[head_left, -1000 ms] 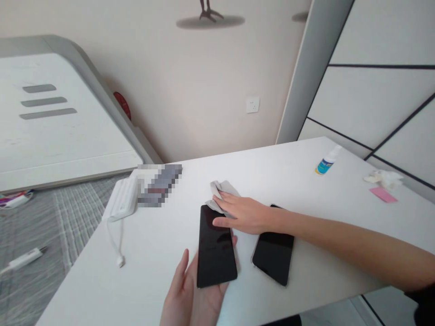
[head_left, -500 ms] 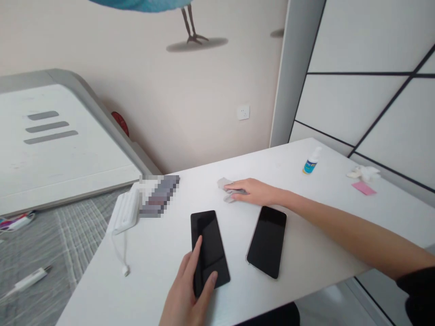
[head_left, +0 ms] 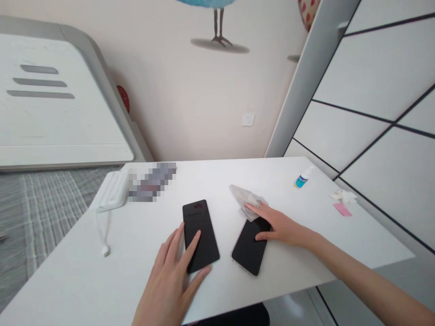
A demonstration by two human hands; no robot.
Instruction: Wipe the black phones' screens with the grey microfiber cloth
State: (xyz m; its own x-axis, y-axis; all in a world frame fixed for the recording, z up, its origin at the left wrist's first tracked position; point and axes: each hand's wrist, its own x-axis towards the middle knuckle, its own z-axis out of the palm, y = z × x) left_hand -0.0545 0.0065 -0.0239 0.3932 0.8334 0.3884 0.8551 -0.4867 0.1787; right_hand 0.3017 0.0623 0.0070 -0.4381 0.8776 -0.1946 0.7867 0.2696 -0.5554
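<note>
Two black-screened phones lie on a white desk [head_left: 142, 240], one under each of the person's bare hands. The left hand [head_left: 168, 274] is open, palm down, its fingers spread wide over the larger phone [head_left: 207, 244]. The index finger reaches onto the dark screen, other fingers lie along the phone's left edge, and the thumb points out by its lower edge. The hand is not closed around the phone.

The right hand [head_left: 280, 225] is also open, coming in from the right above the smaller phone [head_left: 248, 254]. Its fingers lie on a thin, crumpled grey cloth [head_left: 242, 195], which spreads beyond the fingertips and meets the phone's top end. The thumb stands apart from the fingers, over the screen. Whether the thumb touches the glass is hard to tell.

At the desk's left side is a white device [head_left: 117, 190] with a short white cable [head_left: 106, 249], and beside it a pixelated grey item [head_left: 152, 184]. Toward the far right stands a small bottle [head_left: 301, 181] with a blue label, and beyond it a crumpled white tissue [head_left: 347, 197] near a pink slip [head_left: 342, 209]. Behind the desk, a pale wall [head_left: 190, 113] carries a socket [head_left: 248, 119] and painted bird legs [head_left: 218, 27].
</note>
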